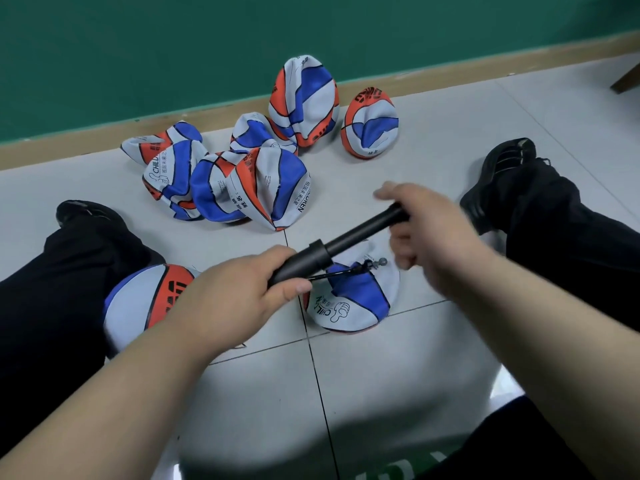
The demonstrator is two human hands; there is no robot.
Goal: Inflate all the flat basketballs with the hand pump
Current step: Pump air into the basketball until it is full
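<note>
Grey tiled floor (450, 133), green wall (138, 46) | left hand (242, 289) grips hand pump (346, 240) barrel; blurred right hand (433, 230) curls round its handle | flat basketball (356, 306) beneath: likely limp, light; steady it beside the valve | flat pile (225, 181) beyond.

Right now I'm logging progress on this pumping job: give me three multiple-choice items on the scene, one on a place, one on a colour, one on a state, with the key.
1. Where is the rounded red, white and blue basketball? A) against the black left trouser leg B) by the wall C) on a shoe
2. What colour is the slim plastic hand pump? A) yellow B) black C) silver
3. How is the red, white and blue basketball under the pump? A) round B) cut open C) flat, crumpled
Key: 1 A, it lies against that leg; 2 B, barrel and handle are black; 3 C, its skin is folded in.
</note>
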